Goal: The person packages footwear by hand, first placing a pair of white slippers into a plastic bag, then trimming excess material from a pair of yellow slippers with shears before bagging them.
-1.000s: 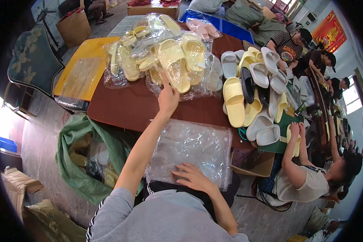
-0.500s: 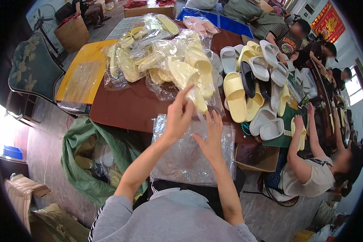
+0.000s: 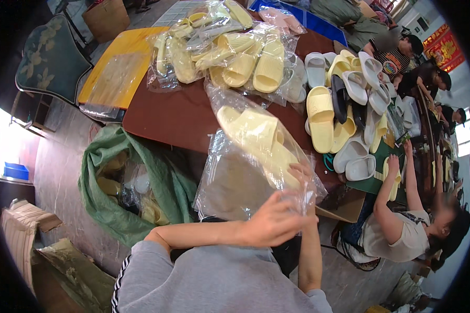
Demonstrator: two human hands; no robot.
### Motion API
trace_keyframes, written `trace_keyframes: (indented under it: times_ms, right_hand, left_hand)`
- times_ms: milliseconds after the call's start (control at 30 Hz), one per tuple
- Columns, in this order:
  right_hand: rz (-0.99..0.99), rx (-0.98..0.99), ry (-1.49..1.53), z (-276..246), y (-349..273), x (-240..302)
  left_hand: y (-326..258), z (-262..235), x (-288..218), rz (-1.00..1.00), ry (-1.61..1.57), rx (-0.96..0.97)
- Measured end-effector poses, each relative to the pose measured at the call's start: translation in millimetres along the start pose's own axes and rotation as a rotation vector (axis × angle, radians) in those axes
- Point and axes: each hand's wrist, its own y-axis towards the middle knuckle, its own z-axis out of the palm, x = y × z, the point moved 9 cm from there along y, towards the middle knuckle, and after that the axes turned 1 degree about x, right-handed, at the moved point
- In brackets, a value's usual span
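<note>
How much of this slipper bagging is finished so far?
Done: a heap of bagged yellow slippers lies on the brown table. In hand: both hands, left hand and right hand, hold a yellow pair in a clear plastic bag. Left: loose unbagged slippers.

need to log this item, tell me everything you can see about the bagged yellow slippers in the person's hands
The bagged yellow slippers are pale yellow, soft-looking foam slides with a wide band over the top, inside a clear, crinkled plastic bag. The bag is held up above the near edge of the brown table, slanting from upper left down to lower right. The left hand and right hand both grip its lower end, where the loose plastic bunches. How many slippers are inside is unclear.
</note>
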Motion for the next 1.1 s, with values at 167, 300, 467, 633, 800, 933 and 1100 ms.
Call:
trace_keyframes:
  times_ms: [167,300,467,633,800,933,1100]
  right_hand:
    - [0.123,0.367,-0.063,-2.2,-16.2,11.0]
    - [0.367,0.707,0.064,19.0,-66.6,-22.0]
    - [0.541,0.778,0.203,15.7,-123.7,-58.4]
    - [0.968,0.468,0.447,5.7,-155.8,-116.8]
    - [0.806,0.322,0.507,30.1,-116.0,-113.0]
    - [0.569,0.474,-0.165,44.5,-101.4,-115.5]
    - [0.825,0.144,0.491,55.4,-92.4,-120.6]
  left_hand:
    - [-41.1,54.8,-7.7,0.005,0.01,0.23]
    - [-76.8,92.7,-10.2,-0.139,-0.459,0.804]
    - [-51.6,14.2,44.6,-0.309,-0.238,0.395]
    - [-66.9,-84.0,151.8,-0.55,0.43,0.098]
    - [-139.2,-75.2,221.6,-0.731,0.644,0.28]
    - [-158.2,-65.8,228.1,-0.785,0.571,0.262]
    - [-165.6,-71.4,232.9,-0.802,0.582,0.189]
